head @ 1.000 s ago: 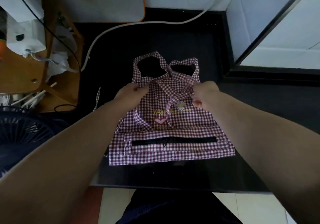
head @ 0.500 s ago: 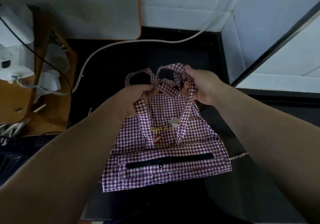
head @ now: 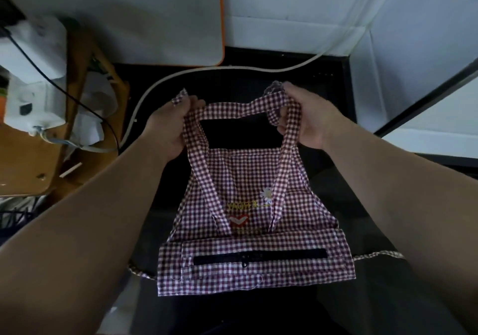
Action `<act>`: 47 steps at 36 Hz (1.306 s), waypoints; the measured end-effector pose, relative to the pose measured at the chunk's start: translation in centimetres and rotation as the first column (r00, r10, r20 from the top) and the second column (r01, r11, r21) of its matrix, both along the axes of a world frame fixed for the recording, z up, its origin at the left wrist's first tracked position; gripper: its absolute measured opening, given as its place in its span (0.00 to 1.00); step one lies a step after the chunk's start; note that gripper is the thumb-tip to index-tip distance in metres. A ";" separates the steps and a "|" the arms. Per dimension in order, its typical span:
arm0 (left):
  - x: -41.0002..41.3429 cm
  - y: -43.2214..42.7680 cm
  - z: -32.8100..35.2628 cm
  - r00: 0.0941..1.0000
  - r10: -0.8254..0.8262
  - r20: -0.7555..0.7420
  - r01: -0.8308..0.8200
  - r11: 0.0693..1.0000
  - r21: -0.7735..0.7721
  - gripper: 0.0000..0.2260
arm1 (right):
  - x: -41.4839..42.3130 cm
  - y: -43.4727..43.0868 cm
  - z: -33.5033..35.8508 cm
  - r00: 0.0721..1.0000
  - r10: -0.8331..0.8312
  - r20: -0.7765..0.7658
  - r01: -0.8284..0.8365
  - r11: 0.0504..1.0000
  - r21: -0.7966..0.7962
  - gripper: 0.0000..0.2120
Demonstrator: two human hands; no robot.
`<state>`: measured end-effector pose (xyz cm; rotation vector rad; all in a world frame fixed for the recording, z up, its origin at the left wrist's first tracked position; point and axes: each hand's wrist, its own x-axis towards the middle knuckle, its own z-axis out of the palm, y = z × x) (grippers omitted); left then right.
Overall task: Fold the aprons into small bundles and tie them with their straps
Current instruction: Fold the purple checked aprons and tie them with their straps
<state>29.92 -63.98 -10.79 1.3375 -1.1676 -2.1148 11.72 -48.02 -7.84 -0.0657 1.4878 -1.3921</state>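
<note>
In the last 1 second the 2 hands have drawn apart from the middle of the bib. The left hand now pinches the neck strap at centre-left of the frame, and the right hand curls its fingers round it at centre-right, stretching it flat between them. The checked apron lies part-folded on the black counter at centre and lower centre; I judge the strap is being straightened, with bundling and tying not yet done.
</note>
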 end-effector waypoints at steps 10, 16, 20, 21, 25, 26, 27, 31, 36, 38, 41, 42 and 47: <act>0.3 -1.9 -0.3 0.889 -0.222 0.401 0.369 0.865 -0.339 0.35 | -1.3 -1.5 -1.9 0.936 0.052 -0.347 0.020 0.979 0.201 0.33; 1.2 0.1 -1.4 0.656 -0.404 0.638 0.713 0.608 -0.349 0.28 | -0.3 1.2 -3.5 0.899 0.177 -0.402 -0.060 0.956 0.287 0.11; 2.5 2.4 -2.2 0.653 -0.335 0.679 0.722 0.545 -0.425 0.24 | 1.2 3.2 -4.7 0.772 0.328 -0.545 -0.123 0.917 0.379 0.10; 3.0 3.0 -2.6 0.640 -0.290 0.712 0.729 0.522 -0.442 0.25 | 1.7 3.8 -5.0 0.718 0.385 -0.580 -0.142 0.896 0.420 0.07; 5.1 6.0 -3.0 0.595 -0.165 0.786 0.737 0.504 -0.451 0.26 | 4.5 6.5 -4.3 0.547 0.501 -0.671 -0.177 0.852 0.492 0.16; 5.7 7.2 -2.7 0.594 -0.142 0.792 0.739 0.484 -0.468 0.25 | 5.3 7.4 -4.1 0.533 0.500 -0.683 -0.187 0.856 0.482 0.15; 6.2 8.2 -2.6 0.604 -0.130 0.786 0.740 0.458 -0.493 0.24 | 6.0 8.0 -3.9 0.516 0.498 -0.697 -0.192 0.860 0.472 0.14; 9.2 12.5 -2.6 0.634 -0.184 0.751 0.769 0.254 -0.587 0.19 | 9.5 11.5 -4.4 0.300 0.633 -0.714 -0.304 0.773 0.557 0.12; 12.4 16.9 -3.8 0.578 -0.289 0.763 0.789 -0.040 -0.613 0.22 | 12.8 15.5 -6.3 -0.004 0.811 -0.585 -0.357 0.546 0.758 0.22; 13.1 18.7 -4.5 0.305 -0.285 0.909 0.887 -0.261 -0.380 0.31 | 13.7 17.0 -7.0 -0.097 0.895 -0.435 -0.339 0.381 0.860 0.27; 14.5 20.7 -5.8 0.014 -0.163 0.986 0.932 -0.355 -0.072 0.32 | 14.4 19.0 -7.7 -0.128 0.945 -0.303 -0.315 0.251 0.915 0.29; 14.4 20.8 -5.9 -0.001 -0.156 0.988 0.944 -0.326 -0.051 0.33 | 14.4 19.3 -7.7 -0.127 0.951 -0.281 -0.309 0.231 0.922 0.31; 13.6 19.9 -5.2 -0.032 -0.165 0.986 0.944 -0.329 -0.025 0.37 | 14.8 20.8 -7.2 -0.197 0.951 -0.239 -0.296 0.175 0.939 0.50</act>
